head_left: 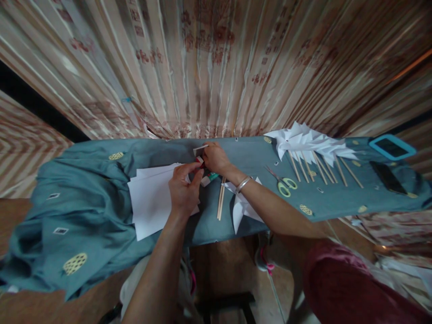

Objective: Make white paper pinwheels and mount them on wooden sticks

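Note:
My left hand (185, 186) reaches over the right part of a stack of white paper (151, 198). Its thumb and forefinger close at a small red-and-white box (200, 160). Right beside it, my right hand (216, 157) is curled at the same spot, its fingertips hidden; a pale flap (200, 148) sticks out by its knuckles. Below the hands lies a green-and-white item (209, 179), partly covered. Thin wooden sticks (221, 200) lie under my right wrist. A folded white paper pinwheel (240, 210) is partly hidden by my right forearm.
Green-handled scissors (285, 185) lie right of my forearm. Farther right, several paper pinwheels on sticks (310, 141) overlap in a row. A dark phone (388, 177) and a blue-framed tablet (392, 147) lie at the right end. Bunched cloth (81, 193) covers the left; a curtain (209, 67) hangs behind.

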`<state>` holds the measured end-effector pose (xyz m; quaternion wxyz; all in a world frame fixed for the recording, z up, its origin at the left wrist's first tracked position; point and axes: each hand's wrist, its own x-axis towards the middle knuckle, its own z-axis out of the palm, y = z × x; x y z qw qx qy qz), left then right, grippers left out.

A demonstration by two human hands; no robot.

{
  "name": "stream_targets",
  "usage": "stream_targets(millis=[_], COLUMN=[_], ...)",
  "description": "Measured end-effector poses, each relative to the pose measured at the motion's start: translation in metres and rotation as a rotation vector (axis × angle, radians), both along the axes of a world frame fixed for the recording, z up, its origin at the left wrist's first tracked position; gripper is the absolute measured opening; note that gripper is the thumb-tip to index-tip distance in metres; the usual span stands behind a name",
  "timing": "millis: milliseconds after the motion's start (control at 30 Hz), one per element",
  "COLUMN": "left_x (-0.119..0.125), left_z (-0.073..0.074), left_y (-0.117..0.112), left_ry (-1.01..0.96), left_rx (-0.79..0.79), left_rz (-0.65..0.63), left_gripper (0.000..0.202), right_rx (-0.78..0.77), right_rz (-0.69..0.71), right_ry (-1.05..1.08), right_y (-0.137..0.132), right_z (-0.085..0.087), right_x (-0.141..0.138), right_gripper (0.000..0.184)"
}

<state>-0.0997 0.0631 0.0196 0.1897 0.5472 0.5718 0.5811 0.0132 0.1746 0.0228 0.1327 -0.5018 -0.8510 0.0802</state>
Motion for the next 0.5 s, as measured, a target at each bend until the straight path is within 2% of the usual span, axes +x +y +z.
stream_targets(millis=[200, 500], left_x=[0.001, 0.003], left_z=[-0.001, -0.002], left_y=[0.000, 0.001], left_ry=[0.007, 0.025], left_rx=[-0.002, -0.028], left_rz=[-0.003, -0.012], left_gripper=[0.017, 0.015], right_rx=[-0.052, -0.215], right_rz=[-0.029, -0.064], right_ry=[0.188, 0.480], right_y=[0.002, 0.013], right_z=[-0.004, -0.018], right_x=[0.009, 0.021], right_gripper=[0.017, 0.027])
